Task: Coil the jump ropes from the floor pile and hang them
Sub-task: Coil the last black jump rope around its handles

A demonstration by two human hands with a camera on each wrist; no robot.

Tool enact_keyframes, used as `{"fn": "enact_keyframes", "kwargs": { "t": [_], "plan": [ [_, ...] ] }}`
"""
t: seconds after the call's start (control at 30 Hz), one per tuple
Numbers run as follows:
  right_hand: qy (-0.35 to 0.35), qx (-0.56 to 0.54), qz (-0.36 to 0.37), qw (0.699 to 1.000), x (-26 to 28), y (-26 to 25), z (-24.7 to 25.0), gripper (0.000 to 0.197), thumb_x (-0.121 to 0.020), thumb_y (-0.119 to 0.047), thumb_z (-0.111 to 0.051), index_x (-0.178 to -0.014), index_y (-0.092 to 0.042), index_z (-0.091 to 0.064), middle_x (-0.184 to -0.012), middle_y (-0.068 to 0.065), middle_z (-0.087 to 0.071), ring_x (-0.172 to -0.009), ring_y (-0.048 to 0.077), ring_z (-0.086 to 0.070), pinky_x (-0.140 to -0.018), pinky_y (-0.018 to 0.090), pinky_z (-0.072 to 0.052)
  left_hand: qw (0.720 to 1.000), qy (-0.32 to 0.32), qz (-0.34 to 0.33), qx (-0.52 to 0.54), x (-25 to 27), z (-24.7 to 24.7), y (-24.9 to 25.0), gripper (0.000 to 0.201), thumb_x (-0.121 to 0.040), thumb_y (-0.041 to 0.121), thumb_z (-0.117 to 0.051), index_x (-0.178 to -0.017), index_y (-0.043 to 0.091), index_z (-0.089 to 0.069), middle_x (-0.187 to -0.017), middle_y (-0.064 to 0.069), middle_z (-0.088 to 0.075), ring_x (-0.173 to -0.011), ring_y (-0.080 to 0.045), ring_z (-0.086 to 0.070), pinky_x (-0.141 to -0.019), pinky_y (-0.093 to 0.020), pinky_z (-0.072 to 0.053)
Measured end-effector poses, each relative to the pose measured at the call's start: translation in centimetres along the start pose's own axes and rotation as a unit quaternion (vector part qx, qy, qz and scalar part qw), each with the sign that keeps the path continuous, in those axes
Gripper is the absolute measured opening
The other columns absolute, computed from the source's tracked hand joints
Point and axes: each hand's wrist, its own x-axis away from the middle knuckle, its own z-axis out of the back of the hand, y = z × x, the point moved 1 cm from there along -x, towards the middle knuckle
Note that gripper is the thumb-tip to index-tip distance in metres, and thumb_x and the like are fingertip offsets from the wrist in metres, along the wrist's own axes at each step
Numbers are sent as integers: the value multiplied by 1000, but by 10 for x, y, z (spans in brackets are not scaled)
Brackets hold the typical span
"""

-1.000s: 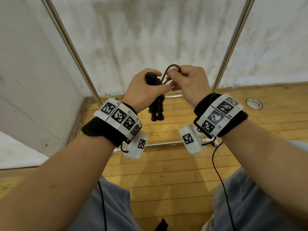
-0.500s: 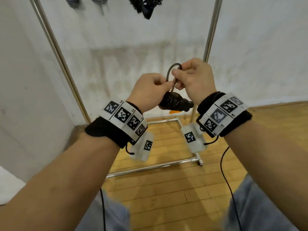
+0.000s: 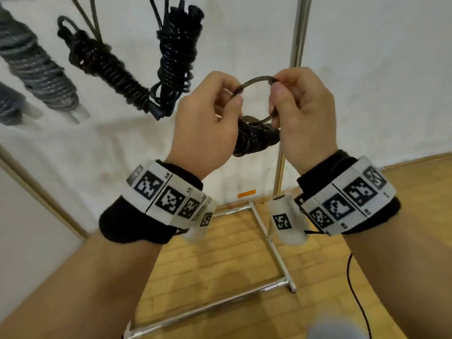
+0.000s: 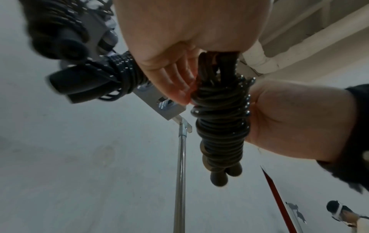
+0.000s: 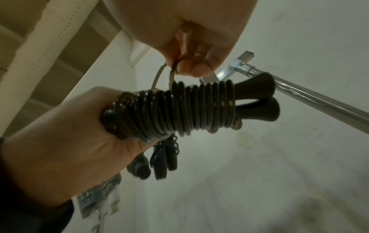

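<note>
Rope (image 3: 254,140), black, coiled tight round its two handles, held mid-air between both hands before the rack (image 3: 297,33). Left hand (image 3: 203,123) curls round the coil's upper end and pinches the left side of the loop (image 3: 254,80); right hand (image 3: 303,113) pinches the loop's right side, spreading it open, probably to slip over a hook. Coil hangs just below both grips. Three bundles (image 3: 176,57) already hang far left; rack foot (image 3: 271,243) stands on wood floor (image 3: 220,265).
</note>
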Motion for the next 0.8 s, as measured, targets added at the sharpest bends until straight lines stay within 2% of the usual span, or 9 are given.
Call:
{"fn": "enact_keyframes", "kwargs": {
  "t": [0.07,0.17,0.27,0.33,0.43,0.5,0.57,0.73,0.8],
  "plan": [
    [2,-1,3,1000,-27,-16,-1,18,-92,-13,-48,-86,-29,-51,-63,-7,-52,-55,12,-50,-52,32,-46,1000,-3,1,3,-29,4,12,8,-89,15,-57,-88,21,-53,-70,10,-64,-68,-2,-64,-60,-10,-45],
    [-11,7,-30,999,-70,-50,0,19,-92,-15,-50,-86,-33,-50,-65,-9,-54,-57,11,-52,-55,29,-47,999,-17,45,-6,-69,18,38,7,-91,17,-56,-89,21,-52,-76,7,-65,-70,-4,-65,-63,-21,-52],
    [-34,9,-69,997,-105,-78,1,15,-91,-16,-50,-86,-29,-52,-67,-11,-54,-58,12,-53,-58,30,-49,997,-35,66,-27,-102,32,63,12,-91,15,-55,-102,17,-58,-81,5,-65,-73,-11,-66,-68,-31,-55],
    [-51,17,-86,995,-123,-93,2,8,-91,-17,-49,-89,-24,-53,-68,-12,-55,-59,14,-55,-60,33,-50,995,-46,62,-57,-121,41,77,23,-90,12,-54,-112,10,-62,-86,5,-65,-75,-16,-67,-70,-33,-56],
    [-85,22,-134,987,-144,-109,3,6,-90,-21,-50,-90,-24,-54,-71,-10,-57,-65,19,-59,-66,40,-53,988,-66,106,-90,-147,53,90,22,-89,10,-58,-109,11,-66,-95,5,-64,-76,-16,-66,-71,-29,-55],
    [-112,33,-155,981,-154,-113,2,7,-91,-19,-50,-89,-24,-55,-70,-6,-58,-65,19,-59,-65,40,-53,980,-75,136,-122,-162,60,93,17,-88,12,-61,-103,15,-69,-91,13,-61,-74,-11,-63,-71,-25,-53],
    [-133,48,-173,975,-162,-114,1,13,-92,-15,-51,-85,-25,-54,-68,-4,-58,-62,19,-59,-63,38,-52,970,-98,158,-154,-174,64,94,14,-88,16,-62,-98,18,-70,-83,17,-59,-74,-8,-61,-73,-28,-53],
    [-176,66,-228,955,-172,-111,-5,25,-92,-14,-52,-75,-33,-50,-70,2,-61,-66,22,-61,-69,44,-53,925,-146,329,-116,-183,64,84,10,-92,22,-57,-96,19,-66,-83,4,-69,-78,-16,-67,-80,-39,-53],
    [-175,66,-248,950,-175,-108,-8,23,-92,-13,-52,-76,-31,-52,-73,3,-62,-70,24,-61,-71,45,-53,918,-147,349,-117,-182,61,83,11,-93,22,-55,-95,18,-65,-83,1,-70,-80,-18,-67,-80,-39,-53]
  ]
}}
